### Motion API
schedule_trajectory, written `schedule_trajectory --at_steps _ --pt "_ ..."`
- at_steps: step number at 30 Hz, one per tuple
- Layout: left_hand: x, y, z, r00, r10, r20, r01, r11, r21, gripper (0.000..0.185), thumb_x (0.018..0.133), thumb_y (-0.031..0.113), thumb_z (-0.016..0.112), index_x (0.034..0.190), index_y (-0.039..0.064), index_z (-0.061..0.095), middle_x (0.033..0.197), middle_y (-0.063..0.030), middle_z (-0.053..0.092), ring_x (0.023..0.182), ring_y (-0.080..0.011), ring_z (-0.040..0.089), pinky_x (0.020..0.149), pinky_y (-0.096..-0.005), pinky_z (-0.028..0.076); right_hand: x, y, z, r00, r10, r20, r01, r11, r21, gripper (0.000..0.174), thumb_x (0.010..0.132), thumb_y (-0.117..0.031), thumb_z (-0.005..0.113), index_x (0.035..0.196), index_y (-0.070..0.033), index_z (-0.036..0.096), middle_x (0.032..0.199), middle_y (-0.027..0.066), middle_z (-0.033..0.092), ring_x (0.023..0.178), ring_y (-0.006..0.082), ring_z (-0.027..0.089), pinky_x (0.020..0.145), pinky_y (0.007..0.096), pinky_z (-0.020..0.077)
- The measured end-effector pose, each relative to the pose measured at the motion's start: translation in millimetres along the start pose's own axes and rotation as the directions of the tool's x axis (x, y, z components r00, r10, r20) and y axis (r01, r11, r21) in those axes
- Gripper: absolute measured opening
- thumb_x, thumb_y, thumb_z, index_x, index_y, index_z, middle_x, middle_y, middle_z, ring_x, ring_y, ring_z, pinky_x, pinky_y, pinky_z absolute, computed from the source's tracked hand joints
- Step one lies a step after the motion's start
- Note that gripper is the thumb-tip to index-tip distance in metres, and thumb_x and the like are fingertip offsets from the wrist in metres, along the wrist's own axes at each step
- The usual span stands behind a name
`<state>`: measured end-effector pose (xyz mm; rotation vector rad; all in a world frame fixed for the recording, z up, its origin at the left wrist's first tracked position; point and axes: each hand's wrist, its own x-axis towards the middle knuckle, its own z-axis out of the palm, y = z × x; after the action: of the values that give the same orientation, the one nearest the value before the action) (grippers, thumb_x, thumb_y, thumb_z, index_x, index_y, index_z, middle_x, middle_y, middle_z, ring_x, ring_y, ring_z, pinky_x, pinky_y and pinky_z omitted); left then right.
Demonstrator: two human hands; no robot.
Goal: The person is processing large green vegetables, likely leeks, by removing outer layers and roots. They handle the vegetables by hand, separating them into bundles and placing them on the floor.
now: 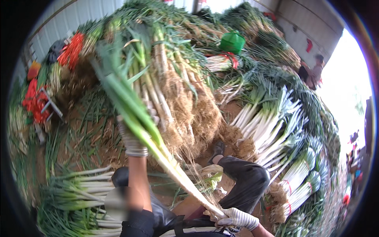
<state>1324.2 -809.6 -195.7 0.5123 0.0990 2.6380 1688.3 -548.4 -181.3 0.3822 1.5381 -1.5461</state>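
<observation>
My right hand (238, 218), in a white knit glove, is closed around the root end of a long leek (174, 171). The leek slants up and left across the view, its green leaves blurred at the far end. My left hand (134, 136), gloved too, is stretched forward behind the leek's leaves, which partly cover it; whether its fingers grip anything is hidden. Just beyond it stand unpeeled leeks (160, 91) with dry outer leaves and a mass of brown roots (204, 118). Peeled skins (207, 174) lie on the ground between my legs.
White-stemmed leeks (266, 127) lie at the right, with red-tied bundles (296, 177) nearer. More leeks (91, 189) lie at the left. Red ties (38, 100) hang by a metal-legged stand (50, 103). A green plastic container (232, 42) tops the heap; a person (315, 72) sits far right.
</observation>
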Motion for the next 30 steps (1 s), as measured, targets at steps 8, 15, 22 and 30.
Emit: schedule_trajectory --at_steps 8,15,22,30 --pt "-7.9 92.9 97.8 0.978 0.130 0.161 -0.127 0.991 -0.032 0.051 0.101 0.033 0.046 0.144 0.005 0.042 0.145 -0.0154 0.046 0.125 -0.0266 0.054 0.105 -0.0430 0.044 1.6 37.8 -12.9 0.956 -0.293 0.018 0.293 0.952 -0.089 0.037 0.090 -0.024 0.068 0.117 0.001 0.062 0.085 0.0030 0.066 0.080 0.0086 0.058 0.075 0.0265 0.0483" --pt "215.0 -31.5 204.9 0.985 -0.018 0.170 -0.146 0.431 0.891 0.059 0.098 0.050 0.048 0.136 0.005 0.050 0.133 -0.0176 0.055 0.115 -0.0299 0.058 0.101 -0.0413 0.046 39.4 -2.2 -19.5 0.919 -0.390 -0.053 0.360 0.780 0.511 0.037 0.091 -0.025 0.070 0.119 -0.001 0.062 0.104 0.0022 0.068 0.087 0.0074 0.061 0.080 0.0242 0.0509" --pt "347.7 -139.0 188.6 0.968 -0.224 0.113 -0.178 -0.298 0.938 0.088 0.078 0.057 0.071 0.139 0.000 0.041 0.142 -0.0202 0.046 0.132 -0.0330 0.043 0.108 -0.0436 0.037 116.7 -172.0 -165.8 0.439 -0.658 -0.612 0.898 0.315 0.306 0.046 0.081 -0.044 0.075 0.097 -0.001 0.064 0.082 0.0059 0.065 0.069 0.0122 0.061 0.062 0.0276 0.0518" --pt "158.5 -16.0 10.0 0.891 -0.044 -0.452 0.442 -0.146 0.885 0.110 0.070 0.048 0.082 0.149 -0.002 0.025 0.151 -0.0227 0.035 0.140 -0.0311 0.035 0.116 -0.0431 0.030 215.7 -177.9 -496.4 -0.109 -0.240 -0.965 0.411 0.872 -0.264 0.037 0.081 -0.031 0.071 0.089 0.005 0.065 0.076 0.0103 0.066 0.068 0.0200 0.058 0.067 0.0352 0.0464"
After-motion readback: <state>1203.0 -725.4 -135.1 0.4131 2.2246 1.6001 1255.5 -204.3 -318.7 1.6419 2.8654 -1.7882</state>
